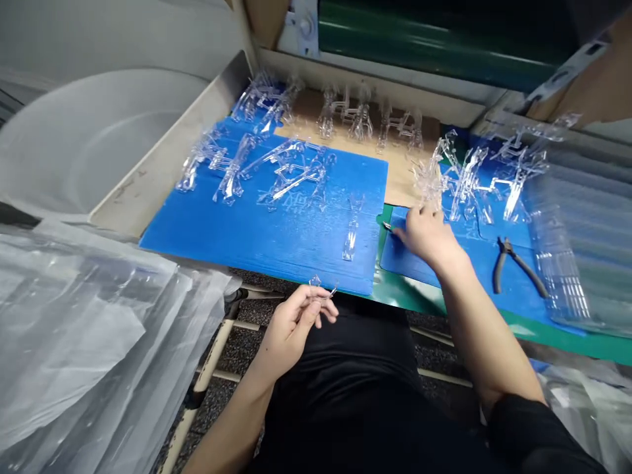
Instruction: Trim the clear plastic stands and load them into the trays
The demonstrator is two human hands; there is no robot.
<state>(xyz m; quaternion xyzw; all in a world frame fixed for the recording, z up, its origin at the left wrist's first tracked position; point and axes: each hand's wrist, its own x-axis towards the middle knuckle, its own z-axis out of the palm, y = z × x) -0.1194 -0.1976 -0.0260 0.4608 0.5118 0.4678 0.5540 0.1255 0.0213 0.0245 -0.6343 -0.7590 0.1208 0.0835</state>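
My left hand (296, 322) is closed in a pinch on a small clear plastic piece (316, 282), in front of the table edge. My right hand (428, 236) is closed over the right blue sheet, its fingers touching or close by a cluster of clear plastic parts (428, 179). From under its thumb pokes the metal tip of a pair of nippers (387, 226); the handles are hidden in the palm. One single clear part (350, 237) lies on the left blue sheet (222, 227). More branched clear parts (296, 168) lie farther back on it.
Dark-handled nippers (513, 263) lie spread on the right. Clear trays (567, 263) are stacked at the right edge. A white basin (99, 138) stands left beyond a raised border (158, 155). Plastic bags (89, 342) hang at left. A green roller (434, 49) spans the back.
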